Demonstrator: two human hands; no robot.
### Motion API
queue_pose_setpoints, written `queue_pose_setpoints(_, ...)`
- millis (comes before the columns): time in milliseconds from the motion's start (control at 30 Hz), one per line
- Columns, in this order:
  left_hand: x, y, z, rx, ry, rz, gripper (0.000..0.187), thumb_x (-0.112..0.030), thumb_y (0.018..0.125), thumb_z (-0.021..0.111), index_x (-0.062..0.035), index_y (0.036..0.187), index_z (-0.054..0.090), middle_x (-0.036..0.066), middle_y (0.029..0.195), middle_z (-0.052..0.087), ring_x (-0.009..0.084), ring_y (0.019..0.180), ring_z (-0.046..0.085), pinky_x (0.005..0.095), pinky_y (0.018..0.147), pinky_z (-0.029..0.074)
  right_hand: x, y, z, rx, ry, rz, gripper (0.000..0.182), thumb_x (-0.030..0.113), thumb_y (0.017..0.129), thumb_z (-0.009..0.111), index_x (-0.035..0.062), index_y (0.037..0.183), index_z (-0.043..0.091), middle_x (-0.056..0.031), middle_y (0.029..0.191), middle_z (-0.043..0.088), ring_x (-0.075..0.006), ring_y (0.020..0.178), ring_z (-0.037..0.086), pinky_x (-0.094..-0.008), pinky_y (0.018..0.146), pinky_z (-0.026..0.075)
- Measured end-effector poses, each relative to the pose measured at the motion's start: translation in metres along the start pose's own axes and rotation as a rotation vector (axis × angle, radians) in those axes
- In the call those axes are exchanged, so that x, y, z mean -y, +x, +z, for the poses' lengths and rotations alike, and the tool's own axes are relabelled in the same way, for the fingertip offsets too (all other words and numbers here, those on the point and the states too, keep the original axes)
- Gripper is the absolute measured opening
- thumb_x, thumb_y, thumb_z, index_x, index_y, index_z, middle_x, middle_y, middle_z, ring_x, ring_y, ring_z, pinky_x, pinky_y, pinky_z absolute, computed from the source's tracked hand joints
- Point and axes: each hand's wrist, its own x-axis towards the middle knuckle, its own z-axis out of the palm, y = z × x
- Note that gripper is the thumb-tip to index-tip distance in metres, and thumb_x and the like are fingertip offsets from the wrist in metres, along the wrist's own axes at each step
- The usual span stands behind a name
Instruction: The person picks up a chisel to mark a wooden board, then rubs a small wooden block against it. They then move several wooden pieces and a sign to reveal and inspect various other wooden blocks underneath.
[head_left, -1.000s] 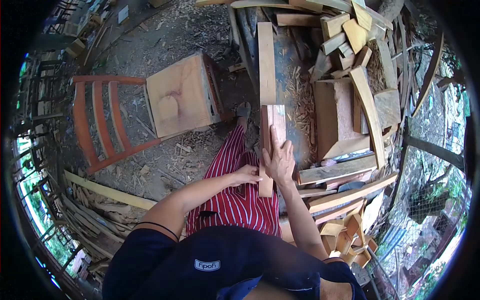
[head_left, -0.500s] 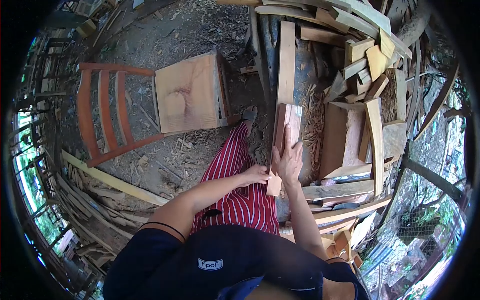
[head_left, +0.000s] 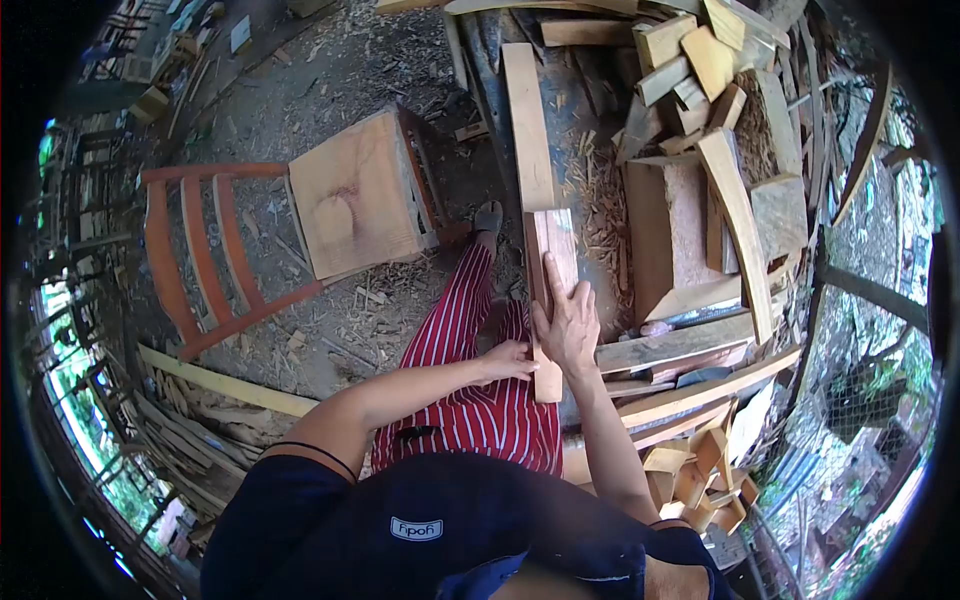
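A long narrow wooden plank (head_left: 532, 150) runs away from my lap over a dark work surface. On its nearer part lies a shorter, thicker wooden block (head_left: 556, 236). My right hand (head_left: 570, 325) is closed over this block, its index finger stretched along the top and the thumb at the left edge. My left hand (head_left: 508, 362) is at the left side of the plank near its close end, fingers curled and fingertips touching the edge. What lies under those fingertips is partly hidden. The plank's near end (head_left: 548, 386) sticks out between both hands, above my striped trousers.
A wooden chair (head_left: 355, 200) lies on the ground at left. Offcuts (head_left: 690, 80) and a large wooden block (head_left: 665, 230) are piled at right. Shavings (head_left: 605, 220) cover the work surface beside the plank. Long boards (head_left: 230, 382) lie at lower left.
The view has turned slightly, so the plank and chair appear further left. Both hands keep about the same places on the wood, and my right thumb now shows at the block's left edge.
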Motion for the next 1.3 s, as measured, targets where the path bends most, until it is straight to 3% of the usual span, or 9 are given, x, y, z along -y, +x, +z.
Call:
queue_pose_setpoints(433,-0.024,0.01,-0.014,0.019,0.058,0.062,0.037,-0.013,0.094,0.058,0.0014,0.127,0.051,0.012,0.118,0.059,0.02,0.109,0.059,0.0356,0.092,0.053,0.002,0.014,0.003,-0.02,0.004,0.01,0.082,0.027,0.082,0.066,0.0286,0.151,0.022,-0.0207,0.091,0.044,-0.0397,0.083,0.051,-0.0482,0.073,0.047)
queue_pose_setpoints(533,-0.017,0.021,-0.035,0.051,0.262,0.006,0.039,-0.016,0.093,0.06,0.0043,0.124,0.05,0.013,0.115,0.061,0.0207,0.094,0.063,0.0351,0.086,0.054,0.001,0.005,0.004,-0.024,-0.033,-0.017,0.08,0.027,0.083,0.065,0.0281,0.151,0.023,-0.0202,0.09,0.043,-0.0395,0.083,0.05,-0.047,0.07,0.047)
queue_pose_setpoints(567,-0.045,0.005,-0.032,-0.042,0.657,0.026,0.042,-0.019,0.094,0.057,0.0053,0.126,0.046,0.014,0.104,0.063,0.0227,0.086,0.064,0.0363,0.08,0.054,-0.001,-0.001,0.004,-0.02,-0.027,-0.018,0.08,0.027,0.083,0.065,0.0281,0.151,0.023,-0.0202,0.09,0.043,-0.0395,0.083,0.05,-0.047,0.07,0.047)
queue_pose_setpoints(633,-0.037,0.009,-0.036,-0.481,0.522,0.193,0.048,-0.022,0.095,0.055,0.0044,0.132,0.039,0.016,0.105,0.059,0.0251,0.087,0.063,0.0381,0.075,0.054,-0.007,-0.014,0.006,0.032,-0.037,-0.023,0.078,0.028,0.083,0.066,0.0281,0.15,0.026,-0.0197,0.089,0.043,-0.0382,0.082,0.05,-0.0463,0.07,0.047)
queue_pose_setpoints(700,-0.058,0.003,-0.025,-0.806,0.364,0.502,0.059,-0.029,0.094,0.054,0.0018,0.139,0.032,0.021,0.113,0.053,0.0327,0.113,0.054,0.0418,0.092,0.045,-0.009,-0.017,0.008,0.058,-0.056,-0.016,0.076,0.029,0.083,0.065,0.0273,0.149,0.029,-0.0191,0.089,0.043,-0.0366,0.08,0.05,-0.0448,0.069,0.047)
queue_pose_setpoints(833,-0.119,0.003,0.003,-0.963,0.608,0.751,0.066,-0.034,0.099,0.042,0.0016,0.148,0.014,0.025,0.14,0.029,0.0401,0.134,0.026,0.0466,0.112,0.025,-0.006,0.004,0.011,0.064,-0.19,-0.061,0.069,0.029,0.085,0.061,0.0252,0.147,0.033,-0.0172,0.09,0.044,-0.0347,0.082,0.051,-0.0429,0.069,0.048)
queue_pose_setpoints(933,-0.148,0.032,-0.006,-1.072,0.593,0.747,0.063,-0.028,0.1,0.038,0.0063,0.147,0.013,0.026,0.149,0.021,0.0394,0.135,0.025,0.0461,0.113,0.023,0.007,0.043,0.014,0.039,-0.21,0.002,0.055,0.027,0.085,0.056,0.0201,0.138,0.043,-0.0167,0.093,0.045,-0.0339,0.09,0.052,-0.0437,0.072,0.05)
queue_pose_setpoints(1033,-0.195,0.044,-0.033,-1.138,0.55,0.867,0.063,-0.028,0.099,0.039,0.0076,0.146,0.015,0.027,0.148,0.026,0.0387,0.135,0.026,0.0452,0.113,0.023,0.013,0.092,0.022,-0.032,-0.192,0.032,0.056,0.023,0.081,0.057,0.0248,0.137,0.045,-0.0146,0.094,0.046,-0.0324,0.09,0.052,-0.043,0.074,0.049)
queue_pose_setpoints(1300,-0.355,0.077,-0.151,-1.3,0.835,0.972,0.065,-0.025,0.089,0.048,0.0111,0.139,0.028,0.025,0.134,0.047,0.0408,0.128,0.038,0.0469,0.109,0.029,0.041,0.26,0.004,-0.187,-0.263,-0.014,0.043,0.032,0.081,0.06,0.0111,0.119,0.055,-0.0153,0.104,0.05,-0.0323,0.098,0.056,-0.0426,0.072,0.053)
